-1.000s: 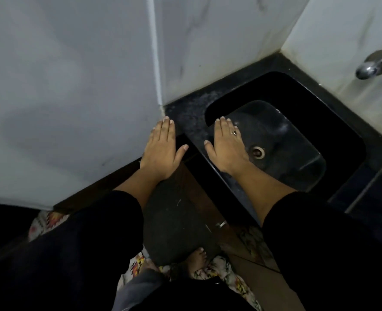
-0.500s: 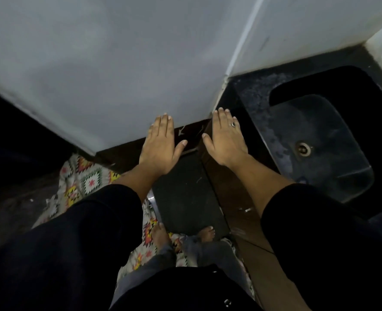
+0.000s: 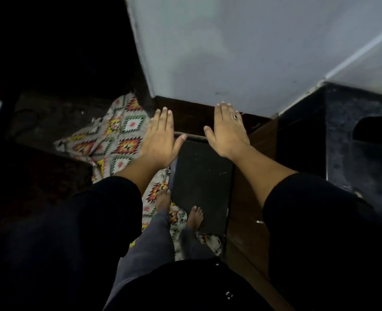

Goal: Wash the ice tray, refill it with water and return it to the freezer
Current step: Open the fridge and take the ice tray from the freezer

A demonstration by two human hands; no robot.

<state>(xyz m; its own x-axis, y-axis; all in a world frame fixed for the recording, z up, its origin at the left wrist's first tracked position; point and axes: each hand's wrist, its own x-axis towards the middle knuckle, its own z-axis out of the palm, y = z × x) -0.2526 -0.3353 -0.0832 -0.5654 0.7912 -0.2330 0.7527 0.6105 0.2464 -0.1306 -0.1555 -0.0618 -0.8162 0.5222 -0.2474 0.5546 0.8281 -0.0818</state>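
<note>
Sink (image 3: pixel 376 153) at right — left hand (image 3: pixel 161 140) and right hand (image 3: pixel 227 133) flat, fingers (image 3: pixel 224 111) straight.

Dim indoor light, pale wall (image 3: pixel 241 52) brightest, left side lost in black shadow, soft motion blur, wide-angle bending at edges

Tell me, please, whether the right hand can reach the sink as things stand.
Probably yes: the right hand is open and empty, and the sink lies to its right across the dark counter, with nothing visible between them.
</note>
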